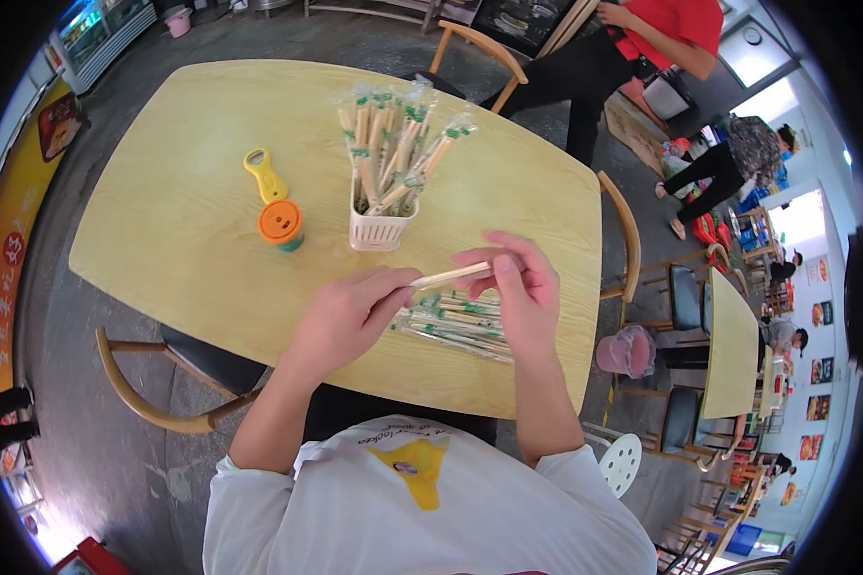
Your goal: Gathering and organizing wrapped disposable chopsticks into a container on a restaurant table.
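Note:
Between my two hands I hold a wrapped pair of chopsticks (pixel 446 277) above the near side of the table. My left hand (pixel 347 318) pinches its left end, and my right hand (pixel 520 286) has its thumb and fingers around the right end. Below them, several wrapped chopsticks (pixel 455 324) lie side by side on the wood, partly hidden by my right hand. Just beyond my hands stands a white slotted holder (pixel 382 233), packed with upright and leaning wrapped chopsticks (pixel 393 149) in clear film with green print.
An orange-lidded toothpick jar (pixel 280 222) and a yellow bottle opener (pixel 263 174) rest left of the holder on the pale wooden table (pixel 177 144). Chairs stand around it. A person in a red top (pixel 676 34) sits beyond the far edge. A pink bin (pixel 627 352) is on the right.

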A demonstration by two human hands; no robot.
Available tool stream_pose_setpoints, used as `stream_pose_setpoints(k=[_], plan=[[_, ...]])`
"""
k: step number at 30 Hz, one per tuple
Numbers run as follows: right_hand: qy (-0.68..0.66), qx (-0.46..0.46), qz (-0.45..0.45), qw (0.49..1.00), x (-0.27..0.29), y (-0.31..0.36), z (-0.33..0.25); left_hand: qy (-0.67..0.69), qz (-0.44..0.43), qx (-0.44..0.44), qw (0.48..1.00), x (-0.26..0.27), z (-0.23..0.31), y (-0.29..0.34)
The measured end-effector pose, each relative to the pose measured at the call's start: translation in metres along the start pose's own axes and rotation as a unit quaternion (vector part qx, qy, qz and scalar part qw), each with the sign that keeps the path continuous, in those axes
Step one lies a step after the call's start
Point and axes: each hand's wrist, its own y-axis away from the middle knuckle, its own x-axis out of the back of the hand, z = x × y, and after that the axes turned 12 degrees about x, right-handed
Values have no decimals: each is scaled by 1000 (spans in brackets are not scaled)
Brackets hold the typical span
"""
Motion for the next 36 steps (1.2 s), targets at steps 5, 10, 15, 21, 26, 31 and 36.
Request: stream_pose_setpoints(k=[5,10,15,21,26,31,36], plan=[[42,54,-101,993,-17,-9,-8,24,67,-53,996,2,5,-7],[206,209,-174,940,-50,-47,-56,-60,195,-159,966,38,43,-29],[285,383,-157,865,-94,-80,-73,-82,249,-188,947,60,53,-53],[430,398,-166,793,-87,-104,-29,-138,257,-114,950,49,26,-68],[498,399,-181,748,-78,-103,-5,-177,214,-79,958,41,-5,-70],[570,282,-271,723,-76,-100,-8,-180,197,-58,962,33,-11,-68],[482,431,-139,750,-82,-88,-25,-176,264,-120,941,28,-5,-58]])
